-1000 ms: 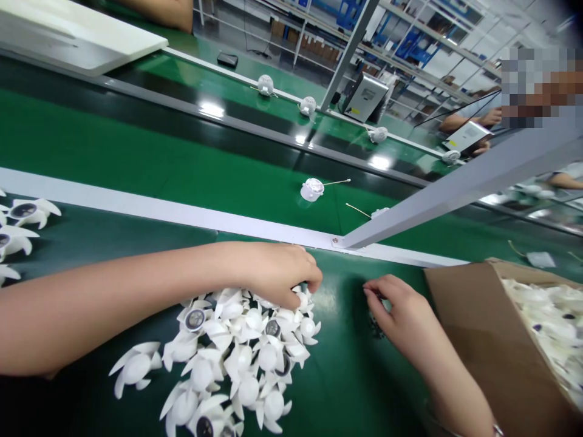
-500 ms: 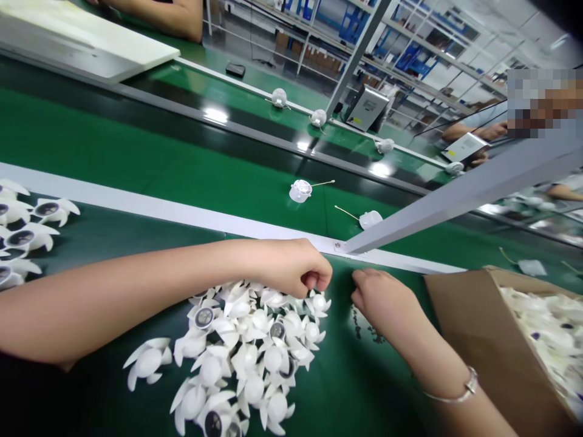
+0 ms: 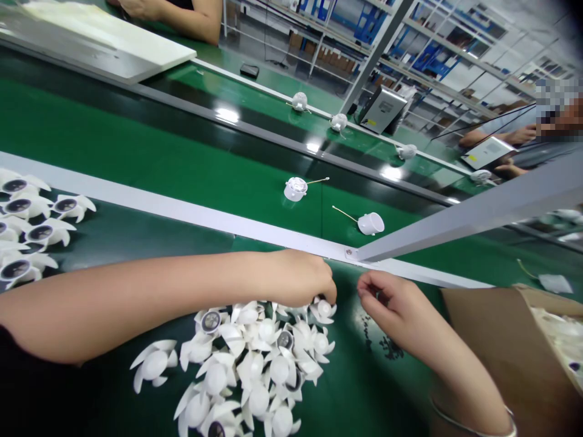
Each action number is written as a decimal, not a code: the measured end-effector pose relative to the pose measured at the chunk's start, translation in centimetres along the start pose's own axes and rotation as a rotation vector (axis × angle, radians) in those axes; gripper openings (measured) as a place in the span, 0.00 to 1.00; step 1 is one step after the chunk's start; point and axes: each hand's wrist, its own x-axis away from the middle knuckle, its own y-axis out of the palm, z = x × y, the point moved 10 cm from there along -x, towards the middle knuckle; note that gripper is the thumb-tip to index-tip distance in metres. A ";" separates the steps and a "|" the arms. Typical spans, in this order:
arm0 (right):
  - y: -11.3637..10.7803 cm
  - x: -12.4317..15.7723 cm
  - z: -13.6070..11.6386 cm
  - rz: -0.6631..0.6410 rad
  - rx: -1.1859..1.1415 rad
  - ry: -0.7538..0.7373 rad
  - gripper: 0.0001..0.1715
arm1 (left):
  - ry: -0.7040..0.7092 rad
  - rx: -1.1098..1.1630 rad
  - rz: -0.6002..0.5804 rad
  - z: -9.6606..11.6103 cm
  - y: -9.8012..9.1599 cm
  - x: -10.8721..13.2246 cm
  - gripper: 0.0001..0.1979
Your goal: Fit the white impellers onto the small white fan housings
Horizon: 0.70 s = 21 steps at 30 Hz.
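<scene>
One pile of white finned housings (image 3: 255, 364) | left hand (image 3: 303, 279) just dropped onto its end piece (image 3: 324, 309), fingers curled | right hand (image 3: 387, 300) pinched just beside it, can't tell if anything's in there

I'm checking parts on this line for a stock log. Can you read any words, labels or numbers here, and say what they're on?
No text can be read clearly.
Yellow sticker on the grey metal box: too small to read.
Dark round discs on the white plastic parts: any print is too blurred to read.
</scene>
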 end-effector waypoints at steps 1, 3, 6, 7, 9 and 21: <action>0.1 -0.1 -0.1 0.008 -0.024 -0.011 0.06 | -0.039 -0.031 0.009 -0.7 -0.2 -0.1 0.19; 0.4 -0.1 -0.2 -0.002 -0.059 -0.027 0.07 | -0.069 -0.080 0.017 -1.5 -0.4 -0.1 0.15; 1.9 0.3 -0.2 -0.144 -0.094 -0.015 0.08 | -0.025 -0.105 0.079 -1.5 -1.0 0.2 0.18; 2.6 0.6 -0.2 -0.201 -0.117 -0.010 0.08 | 0.015 -0.105 0.099 -1.1 -1.1 0.3 0.21; 3.7 0.9 -0.3 -0.276 -0.204 0.006 0.08 | 0.119 -0.083 0.097 0.1 -0.9 0.4 0.26; 2.9 -1.1 0.8 0.010 -0.681 0.059 0.10 | -0.230 0.290 0.184 -4.7 -2.4 0.3 0.13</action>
